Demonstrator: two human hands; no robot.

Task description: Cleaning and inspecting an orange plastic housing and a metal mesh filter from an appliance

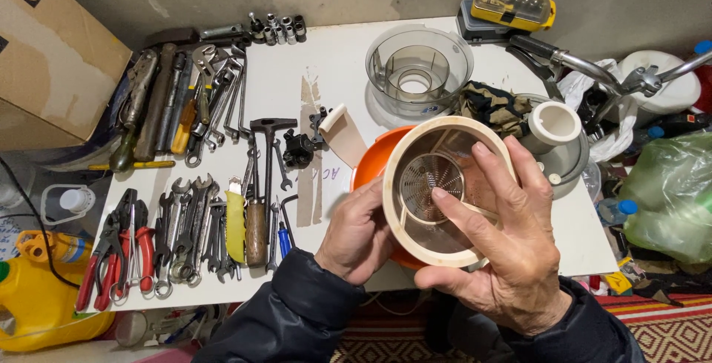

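A: Where is the strainer basket (445,189) right now?

B: Raised above the white counter (337,66), in front of an orange bowl-shaped part (373,161). It is a cream plastic ring with a fine metal mesh cone in the middle.

A: And the hands?

B: The left hand (360,235) has its fingers curled against the left rim. The right hand (512,259) grips the right rim with its fingers (495,174) wrapped over the edge and the forefinger lying across the mesh.

A: How would it handle?

B: Light and stiff at the rim, I judge; the mesh looks thin, easily dented, perhaps sharp. The smooth rim is the safer place to hold.

A: Anything nearby?

B: A clear plastic bowl (419,63) behind, a hammer (261,185) and rows of spanners (189,229) to the left.
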